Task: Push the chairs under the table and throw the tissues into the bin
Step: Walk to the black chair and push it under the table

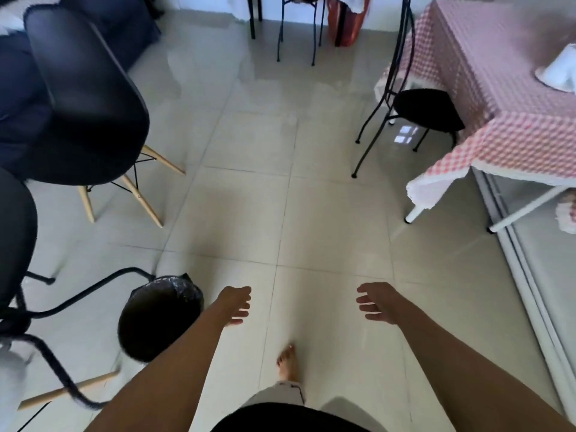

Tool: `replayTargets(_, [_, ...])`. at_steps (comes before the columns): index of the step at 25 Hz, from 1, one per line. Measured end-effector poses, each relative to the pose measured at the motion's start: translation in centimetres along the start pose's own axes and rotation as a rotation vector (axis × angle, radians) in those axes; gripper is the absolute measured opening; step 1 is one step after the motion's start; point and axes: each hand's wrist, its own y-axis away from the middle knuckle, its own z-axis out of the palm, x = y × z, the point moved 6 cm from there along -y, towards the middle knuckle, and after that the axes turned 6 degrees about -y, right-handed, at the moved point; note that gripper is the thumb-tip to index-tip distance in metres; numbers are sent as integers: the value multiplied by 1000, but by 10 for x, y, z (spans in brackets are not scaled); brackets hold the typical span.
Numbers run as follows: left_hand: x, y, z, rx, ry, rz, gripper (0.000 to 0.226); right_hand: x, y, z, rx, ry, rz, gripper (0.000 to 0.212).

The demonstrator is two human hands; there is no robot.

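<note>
Head view, hands (304,304) empty, floor (311,213) between chairs (427,109)

Tissue (558,71) on checked table (486,88)

Both arms out over the tiled floor (311,213), left hand (237,304) and right hand (375,302) loose-fingered, holding nothing. Bin (160,316) with black liner just left of left hand. Checked-cloth table (486,88) far right of bin, metal chair (417,104) tucked partly beneath. Black shell chair (90,104) beyond bin.
</note>
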Motion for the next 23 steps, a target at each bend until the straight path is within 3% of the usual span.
replayTargets(6, [129,-64,-31,40,100,-23,28,-163,-87,18,-78,29,1,14])
replayTargets(13, [258,-146,-68,206,309,-80,30,-359,-201,38,-122,228,-19,19])
replayTargets(18, [336,-181,-102,250,441,-101,30,-494,-257,91,-154,382,-61,16])
replayTargets(23, [393,-241,-171,325,558,-155,25,-613,-319,198,-258,515,-106,10])
